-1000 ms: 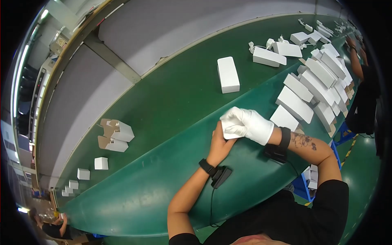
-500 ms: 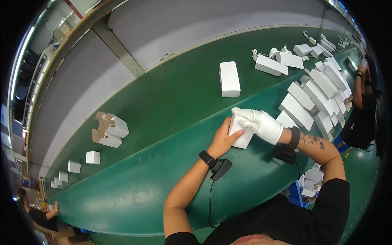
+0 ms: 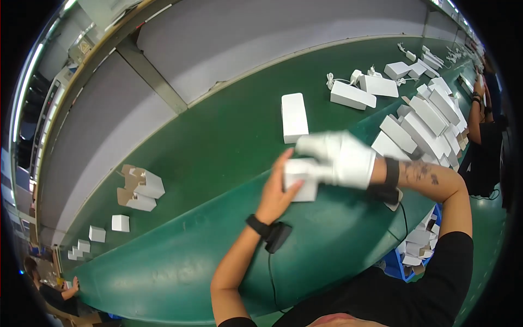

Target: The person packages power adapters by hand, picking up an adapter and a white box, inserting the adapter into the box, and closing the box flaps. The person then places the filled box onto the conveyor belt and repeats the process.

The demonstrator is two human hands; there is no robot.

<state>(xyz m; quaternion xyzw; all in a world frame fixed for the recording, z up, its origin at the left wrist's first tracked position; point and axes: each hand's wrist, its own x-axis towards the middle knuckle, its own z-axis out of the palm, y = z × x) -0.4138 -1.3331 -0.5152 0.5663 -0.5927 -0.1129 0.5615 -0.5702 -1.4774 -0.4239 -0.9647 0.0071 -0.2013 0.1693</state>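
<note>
A small white carton (image 3: 303,188) is held over the near green surface. My bare left hand (image 3: 275,191) grips its left side, thumb across the near face and fingers along the far side. My right hand (image 3: 340,161), in a white glove, reaches over the carton's upper right part. Motion smears its fingers, so their grip is unclear. Just beyond the hands, another white carton (image 3: 295,118) lies on the green belt. To my right, a heap of white cartons (image 3: 422,122) rests at the surface's edge.
Two open cartons (image 3: 143,188) with brown insides stand on the belt at left, with a row of small white boxes (image 3: 120,223) beyond. Farther right lie cartons and white corded adapters (image 3: 357,76). A blue bin (image 3: 406,268) of cartons sits low right. Co-workers are at both ends.
Both hands and the carton have moved left. The carton's near face has turned more toward me. My gloved hand has changed from bunched fingers at the carton's top to a blurred sweep across it.
</note>
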